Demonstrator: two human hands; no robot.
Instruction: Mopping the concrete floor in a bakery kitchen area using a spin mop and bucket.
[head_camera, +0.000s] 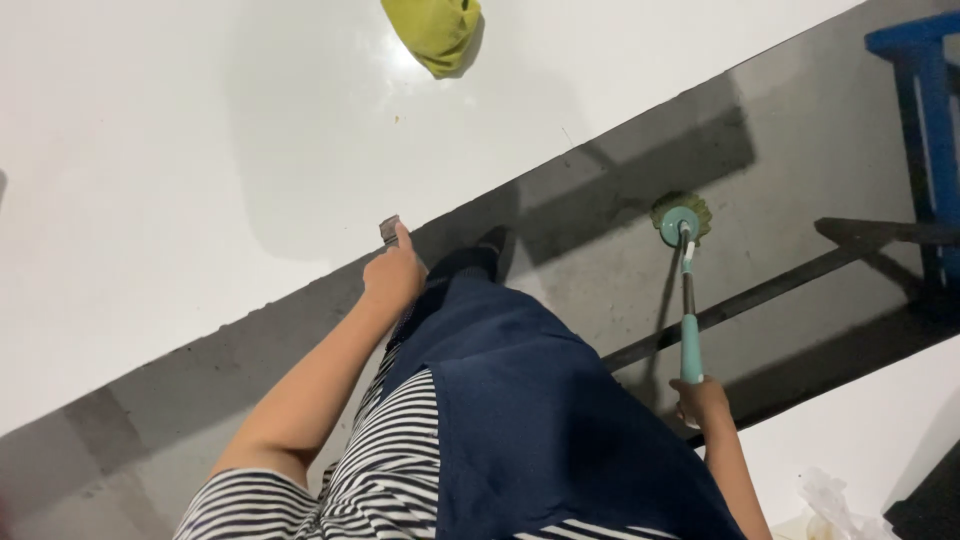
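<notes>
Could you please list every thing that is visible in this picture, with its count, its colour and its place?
cloth: one, yellow-green, lying on the white table top near the upper edge
table: one, white, glossy, filling the upper left
small flat object: one, grey-brown, at the table edge, under the left fingertips; its kind cannot be told
mop: one, teal handle with a green head, head on the grey floor
floor: grey, dusty, between the white surfaces
blue furniture: one, blue, upper right; only part shows
plastic bag: one, whitish, lower right corner
apron: one, dark blue, over a striped shirt
left hand: at the table edge, touching the small flat object
right hand: closed around the mop handle
</notes>
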